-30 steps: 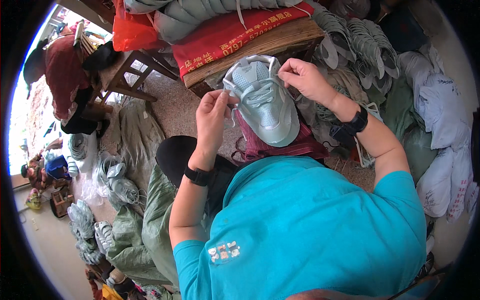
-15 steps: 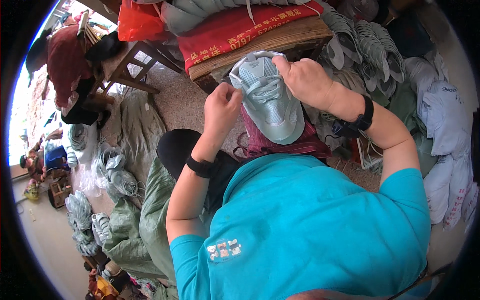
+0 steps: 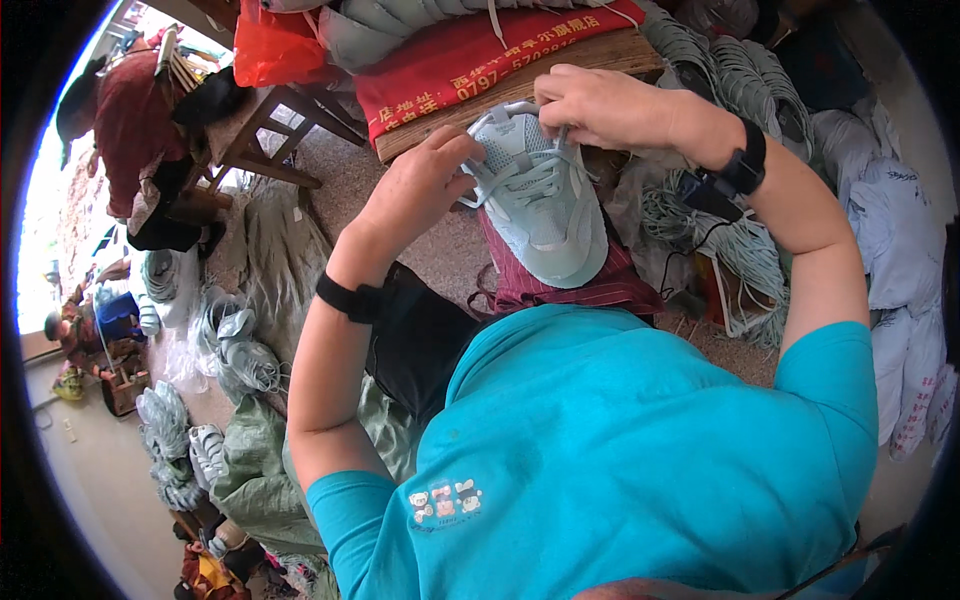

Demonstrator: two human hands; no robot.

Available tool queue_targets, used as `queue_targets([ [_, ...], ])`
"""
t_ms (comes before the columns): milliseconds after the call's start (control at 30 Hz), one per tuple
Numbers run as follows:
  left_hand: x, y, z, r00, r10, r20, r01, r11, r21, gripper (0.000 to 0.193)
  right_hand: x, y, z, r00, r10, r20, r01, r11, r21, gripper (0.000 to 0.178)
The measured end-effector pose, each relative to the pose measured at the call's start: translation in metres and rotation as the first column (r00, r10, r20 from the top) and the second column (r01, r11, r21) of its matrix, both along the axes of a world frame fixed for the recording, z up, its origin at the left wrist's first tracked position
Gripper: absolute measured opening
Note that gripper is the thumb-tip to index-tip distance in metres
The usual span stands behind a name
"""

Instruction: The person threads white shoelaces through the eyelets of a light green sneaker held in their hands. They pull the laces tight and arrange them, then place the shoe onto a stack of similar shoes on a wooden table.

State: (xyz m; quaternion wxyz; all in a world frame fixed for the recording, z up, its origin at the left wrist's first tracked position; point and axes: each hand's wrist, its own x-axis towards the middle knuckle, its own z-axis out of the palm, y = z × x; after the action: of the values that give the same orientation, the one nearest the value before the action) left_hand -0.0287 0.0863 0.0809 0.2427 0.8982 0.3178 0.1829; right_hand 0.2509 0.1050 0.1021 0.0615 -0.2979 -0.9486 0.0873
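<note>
A pale grey-blue sneaker [image 3: 548, 225] lies toe toward me on a dark red striped cloth [image 3: 625, 280]. Its shoelace [image 3: 535, 178] crosses the tongue in several rows. My left hand [image 3: 425, 185] is closed at the left side of the shoe's opening, pinching the lace by the upper eyelets. On the opposite side, my right hand [image 3: 590, 108] pinches the lace near the top eyelets. The fingertips partly hide the lace ends. The sneaker's heel end points toward the wooden bench.
Ahead stands a wooden bench [image 3: 600, 62] with a red printed cloth [image 3: 440, 90] and grey shoe parts. Bundled shoe pieces [image 3: 760, 95] and pale laces [image 3: 745, 265] lie at right, beside white sacks [image 3: 890, 230]. Green sacking [image 3: 255, 470] lies left; a person in red [image 3: 125, 135] bends beyond.
Both forearms have swung outward. My right hand has shifted up along the bench edge and pinches the lace; my left hand has come up against the shoe's left collar. The sneaker has barely moved.
</note>
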Motion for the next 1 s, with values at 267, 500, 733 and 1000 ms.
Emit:
queue_targets([
  [267, 0.0, 0.015, -0.022, 0.997, 0.064, 0.043, -0.051, 0.965, -0.258, 0.015, 0.006, 0.006, -0.013, 0.967, -0.233, -0.099, 0.16, 0.865, -0.476, 0.022],
  [500, 0.016, -0.009, -0.055, 0.848, 0.399, 0.35, -0.236, 0.874, -0.425, 0.021, -0.008, -0.01, -0.045, 0.718, -0.623, -0.311, 0.263, 0.656, -0.707, 0.023],
  [733, 0.034, -0.026, -0.001, 0.613, 0.513, 0.6, -0.2, 0.836, -0.511, 0.022, -0.041, -0.034, -0.012, 0.726, -0.36, -0.586, 0.057, 0.881, -0.47, 0.019],
  [1000, 0.035, -0.018, 0.024, 0.406, 0.604, 0.686, -0.333, 0.797, -0.504, 0.029, -0.064, -0.023, 0.032, 0.656, -0.465, -0.594, -0.361, 0.498, -0.788, 0.021],
])
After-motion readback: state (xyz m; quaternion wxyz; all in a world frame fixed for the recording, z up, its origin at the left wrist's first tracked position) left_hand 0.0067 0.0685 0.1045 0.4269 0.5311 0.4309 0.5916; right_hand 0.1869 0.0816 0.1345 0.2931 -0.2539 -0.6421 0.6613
